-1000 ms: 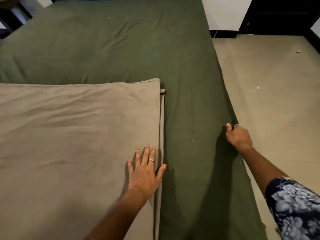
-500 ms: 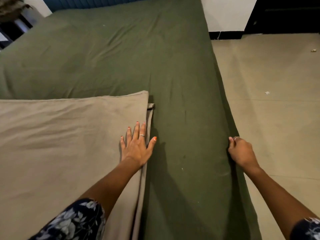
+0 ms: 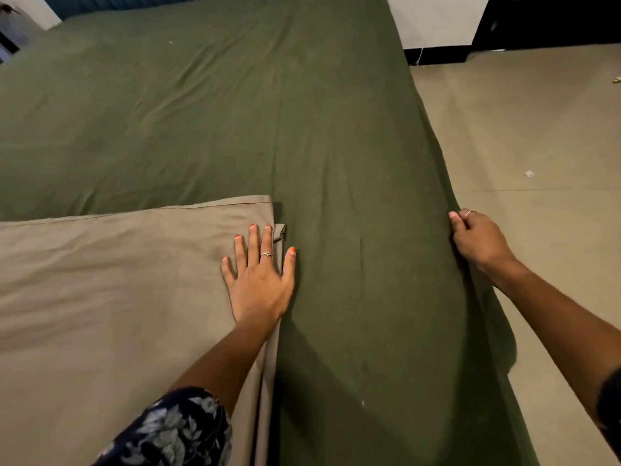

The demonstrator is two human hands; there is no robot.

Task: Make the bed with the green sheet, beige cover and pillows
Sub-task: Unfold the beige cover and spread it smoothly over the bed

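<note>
Pressed flat on the folded beige cover [image 3: 117,297], the left hand [image 3: 258,280] is seen with straight, spread fingers, close to the right edge of the fold, so nothing is grasped by it. At about 3 o'clock from it, the right hand [image 3: 477,240] is curled on the side edge of the green sheet [image 3: 235,112], and the cloth appears to be pinched there between thumb and fingers, just where the sheet drops toward the floor [image 3: 537,146]. Compared with one second ago, the left hand has been slid forward along the edge of the cover, toward its far corner at 12 o'clock, while the right hand has been kept on the same edge of the sheet. From this it is judged that the sheet is being pulled tight at the side while the cover is held down, so the sheet step is nearly finished and the spreading of the cover is not yet begun. The green sheet is laid over the whole mattress, with soft wrinkles remaining at 11 o'clock. The cover is lying folded on the near left part of the bed, under the left hand. No pillows are visible in the view, and their place cannot be told.
</note>
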